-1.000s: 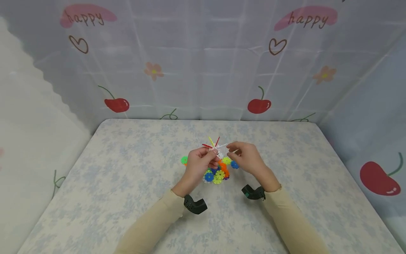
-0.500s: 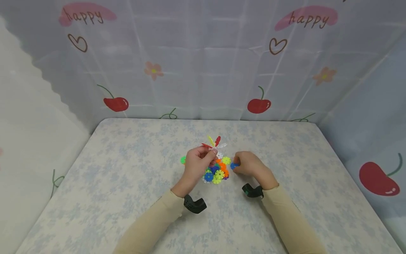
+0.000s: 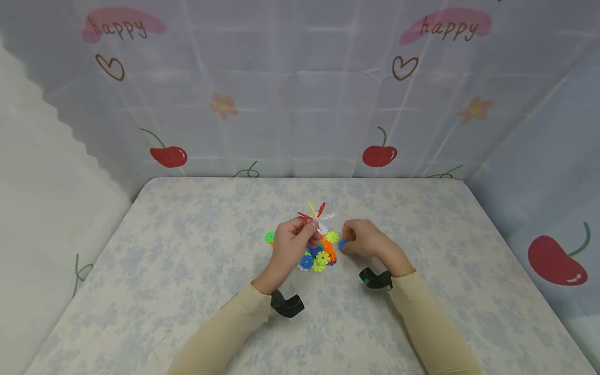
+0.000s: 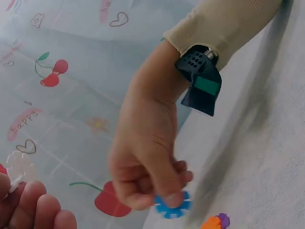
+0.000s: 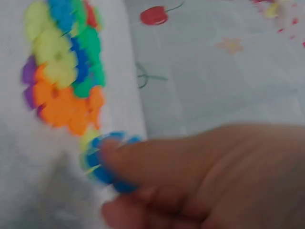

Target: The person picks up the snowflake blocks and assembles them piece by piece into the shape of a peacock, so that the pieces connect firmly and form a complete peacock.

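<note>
Between thumb and fingers, my left hand (image 3: 291, 244) holds a cluster of joined snowflake discs (image 3: 321, 210), with red, yellow and white discs standing out like spokes. In the left wrist view, fingertips (image 4: 47, 210) of that hand show beside a white disc (image 4: 20, 167). My right hand (image 3: 370, 241) pinches a blue snowflake disc (image 5: 114, 160) by its edge, thumb on its face. This disc is to the right of a pile of loose snowflake discs (image 3: 322, 257) in orange, yellow, green, blue and purple. My left hand partly hides the pile.
Pale flowered cloth covers the table (image 3: 211, 219). Behind it hangs a white curtain (image 3: 300, 104) printed with cherries, hearts and flowers. A green disc (image 3: 270, 237) lies left of the pile, and a yellow-green disc (image 3: 332, 237) lies at its back right.
My right hand has left the cluster, come down to the table at the right and taken hold of the blue disc. The left hand keeps the cluster in nearly the same place.
</note>
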`<control>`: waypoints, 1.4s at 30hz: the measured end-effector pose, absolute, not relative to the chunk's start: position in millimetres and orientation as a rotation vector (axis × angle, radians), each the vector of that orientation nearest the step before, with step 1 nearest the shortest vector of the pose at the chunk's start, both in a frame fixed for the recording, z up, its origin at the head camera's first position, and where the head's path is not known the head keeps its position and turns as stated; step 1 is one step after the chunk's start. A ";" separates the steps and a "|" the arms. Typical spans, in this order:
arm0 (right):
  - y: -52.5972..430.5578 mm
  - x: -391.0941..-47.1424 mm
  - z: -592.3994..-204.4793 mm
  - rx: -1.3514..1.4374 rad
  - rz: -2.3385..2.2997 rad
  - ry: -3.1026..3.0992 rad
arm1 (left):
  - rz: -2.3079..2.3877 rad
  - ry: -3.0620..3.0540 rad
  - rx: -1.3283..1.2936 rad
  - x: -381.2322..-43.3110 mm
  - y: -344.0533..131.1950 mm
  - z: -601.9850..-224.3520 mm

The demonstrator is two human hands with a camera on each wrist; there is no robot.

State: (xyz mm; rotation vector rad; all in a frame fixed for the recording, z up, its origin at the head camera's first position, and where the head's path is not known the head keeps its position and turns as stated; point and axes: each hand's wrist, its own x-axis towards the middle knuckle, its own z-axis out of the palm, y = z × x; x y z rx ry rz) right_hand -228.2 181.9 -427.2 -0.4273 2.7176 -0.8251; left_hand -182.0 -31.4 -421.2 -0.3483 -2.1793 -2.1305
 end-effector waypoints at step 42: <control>148.7 -195.9 -398.2 -1.135 -1.731 2.985 | -2.524 -1.948 -0.186 -181.6 -30.5 -419.1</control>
